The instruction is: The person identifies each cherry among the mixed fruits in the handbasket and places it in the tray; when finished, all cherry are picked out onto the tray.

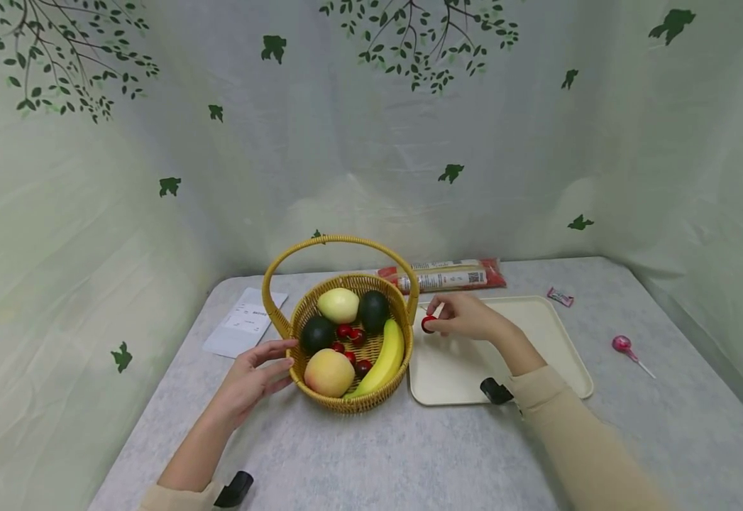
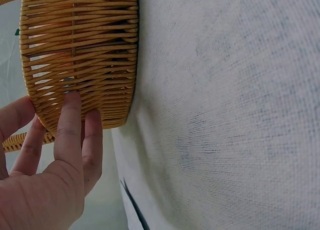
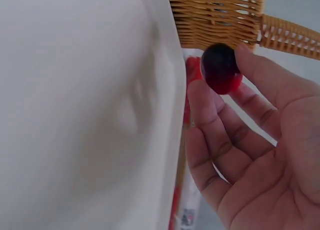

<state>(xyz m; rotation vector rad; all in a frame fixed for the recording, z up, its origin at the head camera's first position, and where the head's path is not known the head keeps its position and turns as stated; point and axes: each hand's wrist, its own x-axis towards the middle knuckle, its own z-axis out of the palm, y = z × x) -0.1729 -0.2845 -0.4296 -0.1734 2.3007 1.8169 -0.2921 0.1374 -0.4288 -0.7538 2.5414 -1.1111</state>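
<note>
From above, we see two bare hands at work over a grey counter [image 1: 358,461]. Our right hand [image 1: 467,317] pinches one small dark red cherry [image 1: 428,324] between thumb and forefinger, the other fingers loosely bent. The cherry is above the left end of a cream tray [image 1: 467,387], just beside a round wicker basket [image 1: 350,406] with a tall arched handle [image 1: 339,240]. Our left hand [image 1: 259,376] has its fingers spread apart, their tips appearing to touch the basket's left side without gripping it.

In the basket lie a banana [image 1: 384,358], a peach [image 1: 329,373], a pale yellow fruit [image 1: 339,305], two dark green fruits [image 1: 373,312] and several more cherries [image 1: 358,337] in the middle.

The cherry looks smooth and round, so we judge a light, centred pinch best; squeezing off-centre could make it slip. Near the basket, we should lift clear of rim and handle and release low, over the cherries, while flat left fingers steady the wall without pushing it.
</note>
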